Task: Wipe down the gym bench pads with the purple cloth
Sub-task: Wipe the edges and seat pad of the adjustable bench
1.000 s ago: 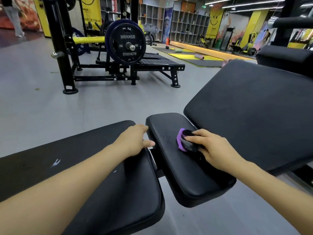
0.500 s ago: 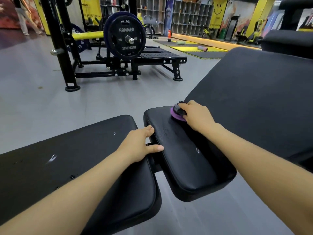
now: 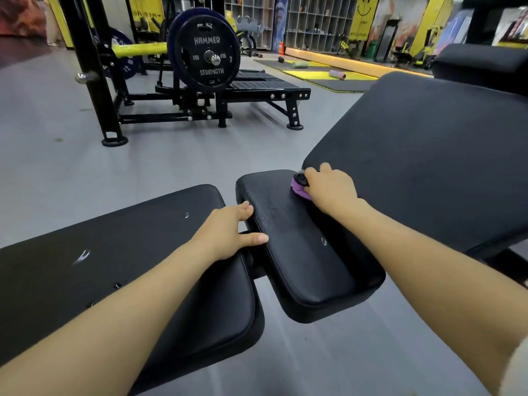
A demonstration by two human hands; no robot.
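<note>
At the far end of the small black padded seat surface (image 3: 303, 252), my right hand (image 3: 328, 190) presses the bunched purple cloth (image 3: 300, 190) flat against the vinyl, right where that pad meets the big sloped black back pad (image 3: 423, 155). I hold it there, I judge, because the seam between the 2 pads is where grime collects. My right fingers (image 3: 313, 171) are curled down over the cloth, clenched around it, with a dark patch of it showing just ahead of my knuckles (whether that is part of the cloth or something else, I cannot tell). My left hand (image 3: 225, 232) holds nothing: it lies palm down at the end of the long flat black bench pad (image 3: 120, 252), fingers (image 3: 245, 208) loosely spread, the tips and thumb reaching across the gap to touch the seat pad's near edge. That bracing probably steadies me while I lean forward. Dull streaks on the seat suggest the wiping is only partly done.
</note>
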